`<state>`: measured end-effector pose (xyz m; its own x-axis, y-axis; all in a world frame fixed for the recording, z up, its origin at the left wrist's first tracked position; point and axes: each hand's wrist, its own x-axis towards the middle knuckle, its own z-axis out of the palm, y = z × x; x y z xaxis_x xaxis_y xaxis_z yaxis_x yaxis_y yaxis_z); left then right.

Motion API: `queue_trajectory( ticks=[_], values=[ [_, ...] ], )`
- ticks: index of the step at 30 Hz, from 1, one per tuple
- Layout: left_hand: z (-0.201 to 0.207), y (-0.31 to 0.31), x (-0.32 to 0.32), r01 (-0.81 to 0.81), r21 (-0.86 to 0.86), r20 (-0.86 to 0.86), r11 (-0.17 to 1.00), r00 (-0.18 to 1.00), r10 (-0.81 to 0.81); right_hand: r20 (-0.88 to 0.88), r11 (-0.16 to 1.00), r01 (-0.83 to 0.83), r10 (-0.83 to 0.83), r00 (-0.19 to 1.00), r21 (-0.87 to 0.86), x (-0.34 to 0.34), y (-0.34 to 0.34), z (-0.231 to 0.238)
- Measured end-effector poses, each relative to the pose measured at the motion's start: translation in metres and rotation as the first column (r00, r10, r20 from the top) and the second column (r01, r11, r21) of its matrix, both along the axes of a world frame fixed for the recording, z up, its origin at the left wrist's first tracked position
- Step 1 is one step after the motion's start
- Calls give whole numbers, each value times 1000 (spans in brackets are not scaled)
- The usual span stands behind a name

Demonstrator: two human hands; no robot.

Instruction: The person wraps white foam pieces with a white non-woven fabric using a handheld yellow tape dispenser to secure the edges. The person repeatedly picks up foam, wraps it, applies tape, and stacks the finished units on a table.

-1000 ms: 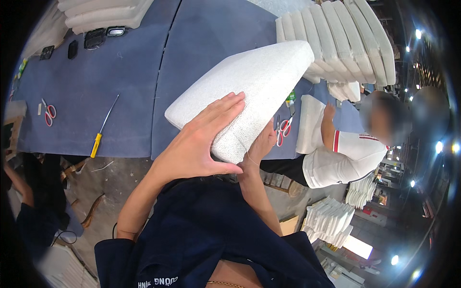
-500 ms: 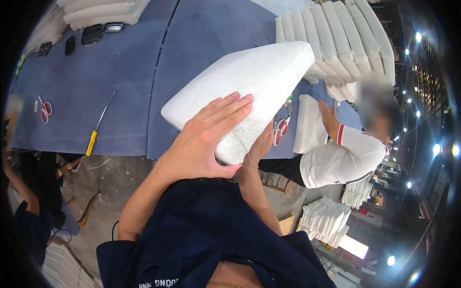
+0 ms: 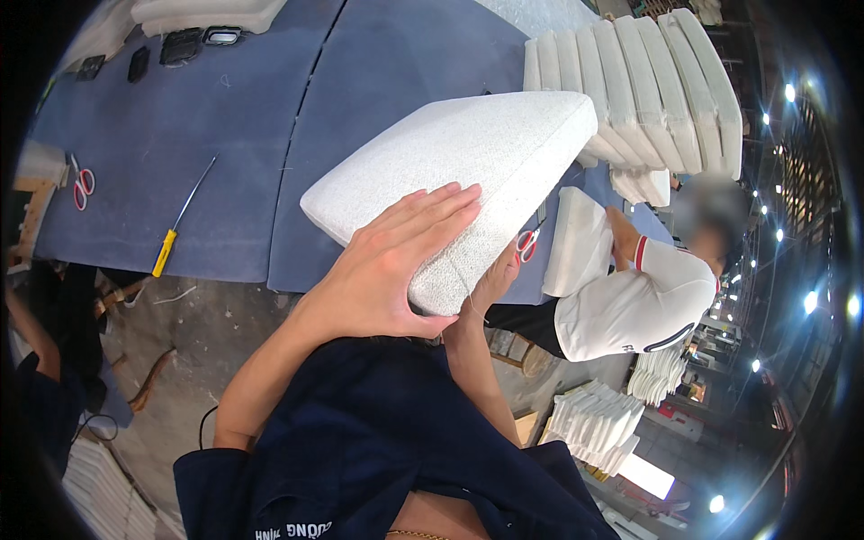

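A white fabric-covered cushion (image 3: pixel 441 148) is tilted up in front of me, its narrow near end close to my body. Across its near face lies my left hand (image 3: pixel 382 261), fingers together on the cover and thumb hooked around the near end. My right hand (image 3: pixel 491 286) grips the right edge, its fingers largely hidden behind the cushion. A short loose thread sticks out by the near corner. Just beyond my right hand, red-handled scissors (image 3: pixel 528 243) lie on the table, partly covered.
On the blue-grey table (image 3: pixel 180 117) lie a yellow-handled screwdriver (image 3: pixel 166 250), more scissors (image 3: pixel 84 187) and several black parts (image 3: pixel 181 47). Cushions are stacked (image 3: pixel 630 90) at far right. A co-worker in a white shirt (image 3: pixel 634 297) handles another cushion (image 3: pixel 576 243). Someone's arm (image 3: pixel 36 333) shows at left.
My view has shifted slightly. Both hands keep the same hold on the cushion, which has barely moved. The scissors at right are now more covered.
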<state>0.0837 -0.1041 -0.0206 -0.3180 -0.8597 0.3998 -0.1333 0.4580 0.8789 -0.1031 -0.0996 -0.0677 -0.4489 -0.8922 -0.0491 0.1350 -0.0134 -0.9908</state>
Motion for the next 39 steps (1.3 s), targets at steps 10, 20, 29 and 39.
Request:
queue_trajectory(
  ticks=[10, 20, 29, 39],
  values=[
    [-9, 5, 6, 114, 145, -151, 983, 984, -92, 53, 999, 35, -36, 998, 16, -1, 6, 4],
    [-6, -27, -9, 136, 290, -208, 947, 975, -76, 10, 999, 14, -14, 1000, -47, -5, 11, 2],
    [30, -75, -32, -181, -94, 554, 979, 807, 203, -43, 998, 57, -57, 997, 5, 11, -8, 2],
    [59, -112, 61, -302, -172, 832, 938, 465, 303, -74, 954, -199, 187, 980, -226, 129, -101, 18]
  ],
)
